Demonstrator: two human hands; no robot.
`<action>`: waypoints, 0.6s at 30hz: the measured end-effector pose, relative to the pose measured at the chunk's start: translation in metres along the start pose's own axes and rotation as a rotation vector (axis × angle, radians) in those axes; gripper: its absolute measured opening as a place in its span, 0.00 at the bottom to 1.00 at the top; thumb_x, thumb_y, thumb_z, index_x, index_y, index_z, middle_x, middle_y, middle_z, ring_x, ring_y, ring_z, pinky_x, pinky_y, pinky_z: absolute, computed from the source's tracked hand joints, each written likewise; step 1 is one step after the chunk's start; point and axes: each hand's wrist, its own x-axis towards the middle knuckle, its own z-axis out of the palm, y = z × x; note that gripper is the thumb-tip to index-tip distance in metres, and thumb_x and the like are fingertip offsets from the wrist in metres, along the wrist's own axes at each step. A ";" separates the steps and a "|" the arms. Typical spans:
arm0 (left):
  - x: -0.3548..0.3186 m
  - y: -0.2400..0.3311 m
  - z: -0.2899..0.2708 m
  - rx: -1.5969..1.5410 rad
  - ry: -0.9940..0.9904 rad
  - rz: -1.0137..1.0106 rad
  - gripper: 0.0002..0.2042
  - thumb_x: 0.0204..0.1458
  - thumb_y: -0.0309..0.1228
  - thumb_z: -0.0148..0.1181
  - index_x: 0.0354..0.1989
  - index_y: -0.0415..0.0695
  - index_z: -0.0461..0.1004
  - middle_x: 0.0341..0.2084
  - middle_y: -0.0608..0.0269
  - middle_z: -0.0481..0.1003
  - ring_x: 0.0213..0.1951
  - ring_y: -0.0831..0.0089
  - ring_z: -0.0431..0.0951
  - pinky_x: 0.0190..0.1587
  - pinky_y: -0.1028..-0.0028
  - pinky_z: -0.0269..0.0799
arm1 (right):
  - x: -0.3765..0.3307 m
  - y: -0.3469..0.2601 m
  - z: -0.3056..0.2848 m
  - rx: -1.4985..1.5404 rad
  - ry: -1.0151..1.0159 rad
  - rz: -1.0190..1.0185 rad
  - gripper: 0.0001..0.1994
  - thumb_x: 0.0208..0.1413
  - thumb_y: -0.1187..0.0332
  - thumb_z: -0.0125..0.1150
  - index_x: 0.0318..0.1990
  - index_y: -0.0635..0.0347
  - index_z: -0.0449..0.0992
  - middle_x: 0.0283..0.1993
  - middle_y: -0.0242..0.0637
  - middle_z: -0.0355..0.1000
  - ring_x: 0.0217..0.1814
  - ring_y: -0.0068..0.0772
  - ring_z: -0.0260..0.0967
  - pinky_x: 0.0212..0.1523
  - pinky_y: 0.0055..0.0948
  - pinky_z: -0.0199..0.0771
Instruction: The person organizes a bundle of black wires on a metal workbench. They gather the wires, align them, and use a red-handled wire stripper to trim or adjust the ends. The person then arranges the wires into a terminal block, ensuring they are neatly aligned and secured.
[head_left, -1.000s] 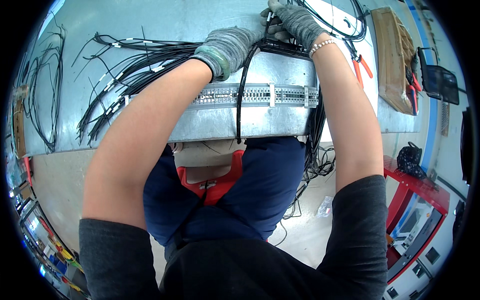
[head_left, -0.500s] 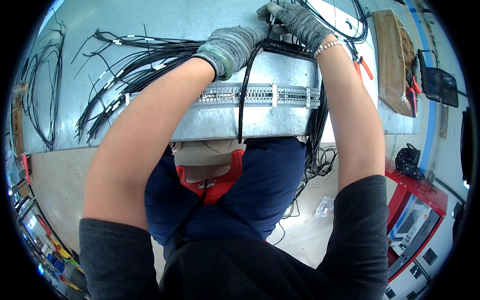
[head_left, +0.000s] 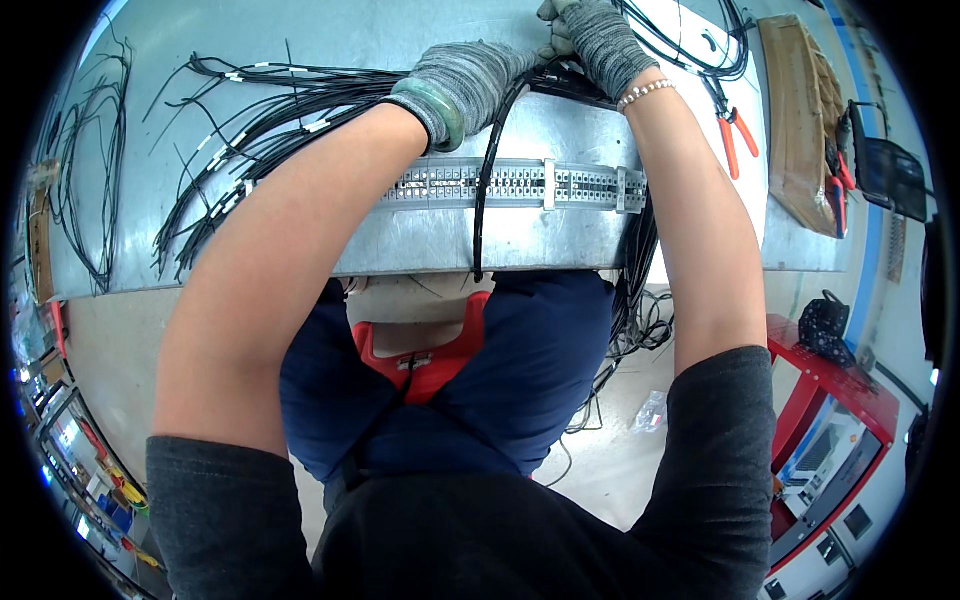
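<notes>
Both my hands wear grey knit gloves and meet at the far side of the metal table. My left hand (head_left: 462, 88) is closed round a bundle of black cables (head_left: 335, 88), whose loose ends with white labels fan out to the left. Close to it, my right hand (head_left: 600, 45) has its fingers curled in beside the bundle; what they pinch is hidden. A black spiral-wrapped cable branch (head_left: 487, 185) hangs from the bundle toward me. It crosses a rail of terminal blocks (head_left: 520, 183) lying along the table.
Orange-handled pliers (head_left: 738, 140) lie on a white sheet at right, below coiled black cable (head_left: 720, 68). A cardboard box (head_left: 797, 130) stands beyond. More thin cables (head_left: 70, 200) lie far left. Cables (head_left: 632, 300) hang off the front edge. A red stool (head_left: 425, 365) shows between my legs.
My right hand has turned inward and its fingers have curled down closer to the bundle. My left hand keeps its hold. The view has shifted slightly.
</notes>
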 end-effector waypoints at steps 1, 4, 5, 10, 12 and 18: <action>0.002 0.002 -0.001 0.007 -0.024 -0.009 0.17 0.59 0.41 0.47 0.54 0.51 0.69 0.40 0.54 0.77 0.42 0.57 0.77 0.48 0.61 0.72 | 0.001 0.007 0.007 -0.016 -0.014 0.039 0.18 0.38 0.66 0.70 0.39 0.54 0.71 0.35 0.47 0.74 0.40 0.48 0.72 0.40 0.36 0.72; 0.002 0.001 -0.003 0.018 -0.071 -0.033 0.17 0.59 0.42 0.47 0.55 0.51 0.68 0.40 0.54 0.77 0.42 0.57 0.78 0.48 0.61 0.72 | 0.009 -0.003 0.007 0.251 -0.064 0.367 0.14 0.46 0.63 0.65 0.40 0.56 0.72 0.32 0.45 0.73 0.37 0.43 0.72 0.38 0.35 0.71; -0.002 -0.002 -0.004 0.019 -0.069 -0.038 0.17 0.59 0.42 0.47 0.55 0.52 0.68 0.40 0.54 0.77 0.42 0.57 0.78 0.48 0.61 0.72 | 0.015 -0.021 -0.006 0.597 -0.107 0.668 0.13 0.49 0.62 0.62 0.40 0.56 0.72 0.31 0.44 0.73 0.36 0.41 0.72 0.37 0.35 0.71; -0.001 0.005 -0.008 0.008 -0.088 -0.065 0.18 0.59 0.43 0.47 0.55 0.52 0.68 0.40 0.54 0.77 0.43 0.58 0.78 0.49 0.61 0.72 | -0.006 -0.045 -0.047 0.488 0.036 0.453 0.15 0.58 0.58 0.51 0.44 0.59 0.74 0.33 0.42 0.74 0.32 0.35 0.71 0.33 0.37 0.72; -0.004 0.005 -0.009 -0.011 -0.027 -0.038 0.19 0.60 0.43 0.47 0.56 0.51 0.68 0.41 0.56 0.77 0.42 0.60 0.78 0.49 0.63 0.72 | -0.017 -0.058 -0.060 0.587 0.018 0.617 0.20 0.56 0.52 0.52 0.42 0.60 0.76 0.35 0.45 0.76 0.36 0.39 0.74 0.40 0.37 0.73; 0.010 -0.002 -0.003 -0.087 -0.185 -0.140 0.16 0.55 0.41 0.51 0.49 0.50 0.74 0.38 0.58 0.79 0.39 0.63 0.79 0.46 0.66 0.73 | -0.044 -0.102 -0.047 0.303 -0.175 0.482 0.39 0.44 0.38 0.66 0.49 0.69 0.69 0.33 0.49 0.74 0.34 0.35 0.77 0.32 0.29 0.80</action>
